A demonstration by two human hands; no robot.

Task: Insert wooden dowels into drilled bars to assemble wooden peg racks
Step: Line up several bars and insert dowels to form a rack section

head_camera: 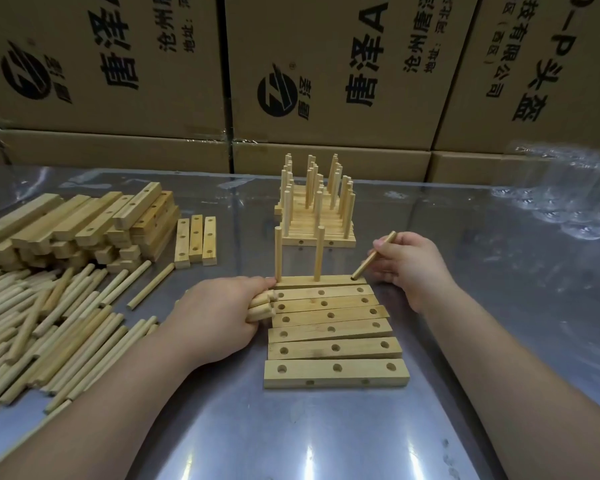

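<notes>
Nearest on the shiny desk (312, 441) lies a row of drilled bars (336, 370), flat and side by side, holes up and empty; just left of them sits the left hand (219, 317), its grip curled round a small bundle of spare dowels (261, 308), fingertips against the bar ends; further left sprawls the loose dowel pile (49, 327); on to the far bar (321, 281) of the row, where two upright dowels (278, 252) already stand in the left and middle holes; and here is the right hand (413, 261), its grip pinching the third dowel (374, 254) about mid-length, the stick tilted, its lower tip at the mouth of the right-end hole; whether it has entered, I cannot tell; these look light, stiff, smooth sticks, likely to bind if pushed in crooked, so a hold high on the shaft, straightened before pressing, seems best; the bar is light and may skid on the slick metal; the middle peg stands near the working hole; beyond rise the finished racks (317, 216), then the heap of bars (84, 223) at far left, clear plastic wrap (568, 202) at right, and cardboard boxes (326, 64) behind.
</notes>
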